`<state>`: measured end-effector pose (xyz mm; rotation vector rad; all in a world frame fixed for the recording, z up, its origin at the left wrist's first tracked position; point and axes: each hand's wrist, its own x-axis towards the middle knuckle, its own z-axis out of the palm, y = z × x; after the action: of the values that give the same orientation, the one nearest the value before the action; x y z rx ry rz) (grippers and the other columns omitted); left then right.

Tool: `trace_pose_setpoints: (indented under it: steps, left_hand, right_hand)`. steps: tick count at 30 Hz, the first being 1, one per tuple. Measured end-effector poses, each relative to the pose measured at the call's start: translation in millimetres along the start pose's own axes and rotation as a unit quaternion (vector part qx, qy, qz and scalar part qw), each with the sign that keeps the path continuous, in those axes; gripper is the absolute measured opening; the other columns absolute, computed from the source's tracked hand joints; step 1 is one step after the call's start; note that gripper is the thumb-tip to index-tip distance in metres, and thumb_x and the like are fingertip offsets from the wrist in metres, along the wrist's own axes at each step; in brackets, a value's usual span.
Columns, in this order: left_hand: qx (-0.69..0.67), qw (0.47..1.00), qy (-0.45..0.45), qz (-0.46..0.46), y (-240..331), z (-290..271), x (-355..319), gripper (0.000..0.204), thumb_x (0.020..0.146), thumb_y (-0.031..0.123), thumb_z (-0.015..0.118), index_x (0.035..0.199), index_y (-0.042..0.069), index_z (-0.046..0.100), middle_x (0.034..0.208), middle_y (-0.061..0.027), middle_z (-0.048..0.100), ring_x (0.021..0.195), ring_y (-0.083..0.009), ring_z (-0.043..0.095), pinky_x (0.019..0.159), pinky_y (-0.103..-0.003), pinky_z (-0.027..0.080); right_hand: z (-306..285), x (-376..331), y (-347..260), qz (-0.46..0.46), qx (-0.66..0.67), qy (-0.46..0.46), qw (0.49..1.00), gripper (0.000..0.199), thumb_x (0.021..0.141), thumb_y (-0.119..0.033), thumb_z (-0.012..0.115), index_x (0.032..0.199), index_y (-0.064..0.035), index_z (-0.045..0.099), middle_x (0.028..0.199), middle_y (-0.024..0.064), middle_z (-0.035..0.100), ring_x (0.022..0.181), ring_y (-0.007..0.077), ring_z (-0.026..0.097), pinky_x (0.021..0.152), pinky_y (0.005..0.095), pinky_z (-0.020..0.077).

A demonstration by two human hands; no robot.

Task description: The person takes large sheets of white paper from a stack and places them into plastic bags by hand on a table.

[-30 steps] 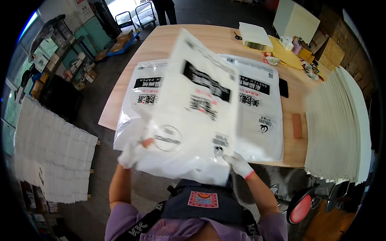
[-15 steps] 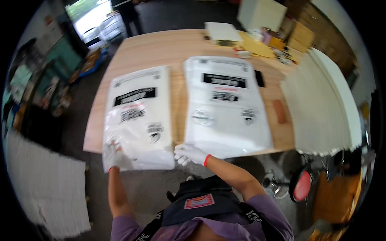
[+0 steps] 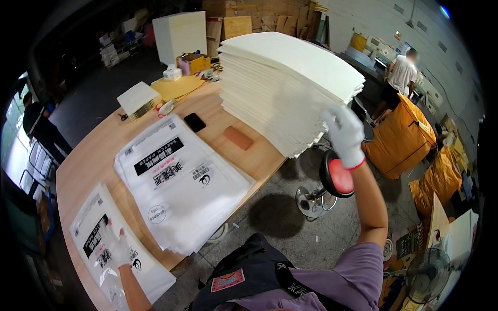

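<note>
My left hand (image 3: 118, 248), in a white glove with a red cuff, lies with fingers spread on a clear-wrapped paper pack (image 3: 98, 220) at the table's near left. The pack is white with black printing. My right hand (image 3: 345, 133), gloved the same way, is raised beside the near right corner of a tall stack of white sheets (image 3: 275, 88). Its fingers are loosely bent and apart, and I see nothing in them. I cannot tell whether it touches the stack. Between the hands lies a pile of printed plastic bags (image 3: 181, 181).
A phone (image 3: 195, 122) and a reddish-brown block (image 3: 238, 138) lie on the wooden table (image 3: 83, 160). Beyond are a small stack of boards (image 3: 139, 99) and yellow envelopes (image 3: 179, 87). A red-seated stool (image 3: 340, 173) stands below the sheet stack; orange sacks (image 3: 402, 137) sit farther right. Two people stand farther off.
My view has swung to the right. My right hand has left the near edge of the bag pile and risen to the sheet stack. My left hand has moved farther up the wrapped pack.
</note>
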<state>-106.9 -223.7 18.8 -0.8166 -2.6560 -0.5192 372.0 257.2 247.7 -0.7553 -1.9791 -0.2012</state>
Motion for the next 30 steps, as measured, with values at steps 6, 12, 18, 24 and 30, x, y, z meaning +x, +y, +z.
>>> trace_pose_setpoints:
  steps: [6, 12, 18, 24, 30]
  left_hand:
    - [-0.157, 0.961, -0.062, 0.22, 216.2, 9.6, 74.8, 0.057, 0.079, 0.007, 0.07, 0.134, 0.01, 0.053, 0.15, -0.012, 0.038, 0.14, -0.0324, 0.032, 0.115, -0.041, 0.029]
    - [-0.298, 0.862, -0.134, 0.387, 362.6, -15.3, 81.6, 0.049, 0.083, 0.014, 0.068, 0.131, 0.011, 0.056, 0.143, -0.0111, 0.047, 0.136, -0.0304, 0.038, 0.113, -0.038, 0.031]
    - [-0.449, 0.729, -0.38, 0.349, 469.9, -41.1, 89.4, 0.042, 0.097, 0.031, 0.054, 0.134, 0.01, 0.053, 0.134, -0.0119, 0.056, 0.109, -0.0209, 0.06, 0.092, -0.035, 0.049]
    - [-0.717, 0.398, -0.565, 0.089, 555.2, -39.3, 127.1, 0.055, 0.099, 0.037, 0.049, 0.141, 0.003, 0.037, 0.124, -0.0197, 0.059, 0.093, -0.0227, 0.067, 0.075, -0.033, 0.056]
    - [-0.712, 0.505, -0.482, -0.071, 537.5, -66.3, 158.4, 0.035, 0.091, 0.015, 0.052, 0.12, -0.005, 0.05, 0.105, -0.0189, 0.065, 0.087, -0.0244, 0.069, 0.075, -0.035, 0.059]
  right_hand:
    - [-43.7, 48.1, 67.7, 0.037, -0.037, -0.151, 0.987, 0.031, 0.082, -0.031, 0.071, 0.107, -0.0131, 0.068, 0.091, 0.0089, 0.069, 0.082, 0.0239, 0.067, 0.075, 0.034, 0.0516]
    - [-45.3, 73.1, 97.9, -0.012, -0.021, -0.258, 0.966, 0.029, 0.085, -0.031, 0.064, 0.108, -0.0135, 0.068, 0.096, 0.009, 0.069, 0.084, 0.0263, 0.067, 0.077, 0.0348, 0.0514]
    - [-39.2, 92.6, 107.6, -0.038, -0.012, -0.138, 0.99, 0.027, 0.089, -0.028, 0.058, 0.108, -0.0126, 0.069, 0.1, 0.0095, 0.069, 0.091, 0.0278, 0.065, 0.081, 0.0356, 0.0501]
    - [-24.7, 110.1, 57.1, -0.175, -0.222, -0.125, 0.951, 0.018, 0.083, -0.031, 0.061, 0.091, -0.0163, 0.068, 0.084, 0.0044, 0.066, 0.086, 0.0217, 0.066, 0.074, 0.0377, 0.0515]
    - [-28.8, 83.3, -72.2, -0.303, -0.059, -0.246, 0.919, 0.026, 0.078, -0.033, 0.066, 0.095, -0.013, 0.067, 0.079, 0.0101, 0.067, 0.07, 0.0225, 0.067, 0.059, 0.038, 0.0528]
